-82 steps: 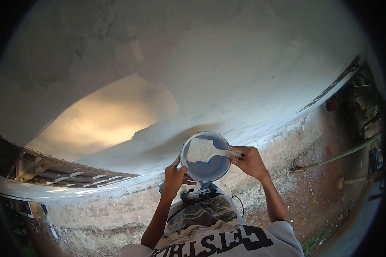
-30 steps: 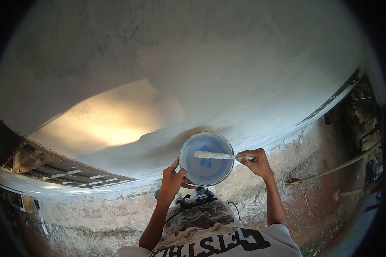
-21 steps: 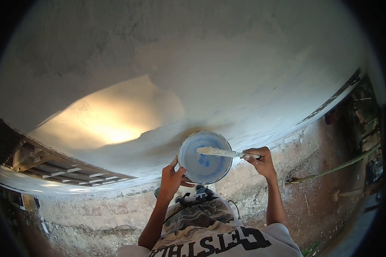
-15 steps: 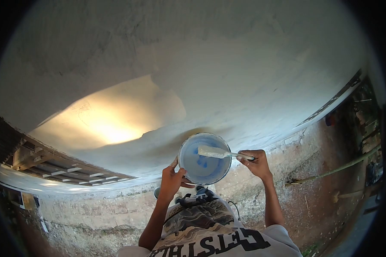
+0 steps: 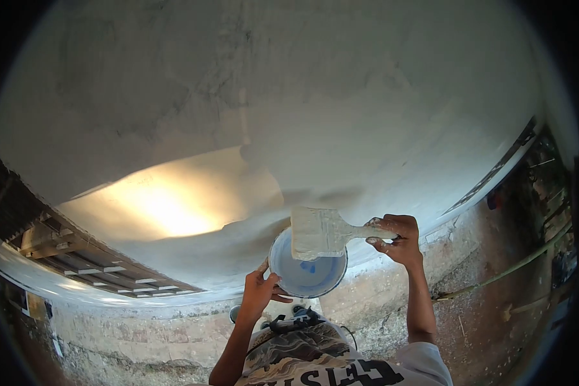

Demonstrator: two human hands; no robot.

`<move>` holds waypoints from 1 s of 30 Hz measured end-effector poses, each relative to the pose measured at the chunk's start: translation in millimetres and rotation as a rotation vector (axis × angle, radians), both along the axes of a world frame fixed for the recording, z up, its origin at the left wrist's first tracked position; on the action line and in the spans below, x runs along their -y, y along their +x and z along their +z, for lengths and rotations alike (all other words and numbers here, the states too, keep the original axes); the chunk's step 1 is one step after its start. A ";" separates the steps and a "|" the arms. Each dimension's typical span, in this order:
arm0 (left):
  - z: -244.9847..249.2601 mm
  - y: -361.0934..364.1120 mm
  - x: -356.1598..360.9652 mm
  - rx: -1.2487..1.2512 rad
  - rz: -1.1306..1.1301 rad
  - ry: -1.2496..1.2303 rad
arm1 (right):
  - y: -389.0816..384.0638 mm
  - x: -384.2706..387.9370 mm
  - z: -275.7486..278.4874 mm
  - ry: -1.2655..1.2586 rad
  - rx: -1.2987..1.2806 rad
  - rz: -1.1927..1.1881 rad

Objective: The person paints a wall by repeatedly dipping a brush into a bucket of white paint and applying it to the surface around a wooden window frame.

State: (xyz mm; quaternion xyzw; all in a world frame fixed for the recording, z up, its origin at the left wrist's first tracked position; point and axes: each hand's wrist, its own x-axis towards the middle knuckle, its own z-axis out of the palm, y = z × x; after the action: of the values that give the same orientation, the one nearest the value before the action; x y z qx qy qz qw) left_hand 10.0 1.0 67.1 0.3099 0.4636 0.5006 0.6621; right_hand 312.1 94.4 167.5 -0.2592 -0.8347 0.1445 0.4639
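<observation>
Pinching, between thumb and fingers of the right hand, a broad flat paintbrush by its handle; gripping far back, probably for free turning of the wide head. Carrying that head over the far part of a round paint bucket, bristles to the left, seemingly for catching drips inside. Touching the far rim or not: cannot tell. Clasping the left side of the paint bucket in the left hand, placing the thumb by the rim and spreading the fingers along the outside, apparently for steadying and bearing weight. Containing, within: pale paint with bluer patches. Showing, on the near side: a printed T-shirt. Showing, on the far side: a pale plastered wall, bearing a sunlit patch toward the left. Including, outermost: a slatted wooden frame, left; a greenish pole, right.
</observation>
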 end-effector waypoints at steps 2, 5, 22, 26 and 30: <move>1.1 -1.3 0.1 0.000 -0.023 -0.024 | -2.3 -5.0 19.2 0.031 -0.030 0.023; 2.9 -3.2 1.7 0.008 -0.017 -0.017 | 3.5 -16.1 45.4 0.122 0.003 0.052; 9.9 -7.6 11.4 0.005 0.023 0.006 | -19.2 -37.5 210.7 0.254 0.008 -0.051; 12.9 -6.9 11.2 0.007 0.017 -0.006 | -45.1 -45.4 248.2 0.052 -0.035 -0.102; 9.6 -5.3 11.8 0.006 0.012 -0.016 | -59.5 -57.3 276.4 -0.011 0.080 -0.217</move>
State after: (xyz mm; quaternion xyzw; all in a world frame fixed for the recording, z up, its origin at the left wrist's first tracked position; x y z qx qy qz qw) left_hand 4.7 -10.8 76.7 0.3002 0.4676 0.5018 0.6629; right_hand 252.6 151.7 443.8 -0.3562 -0.8188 0.0874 0.4417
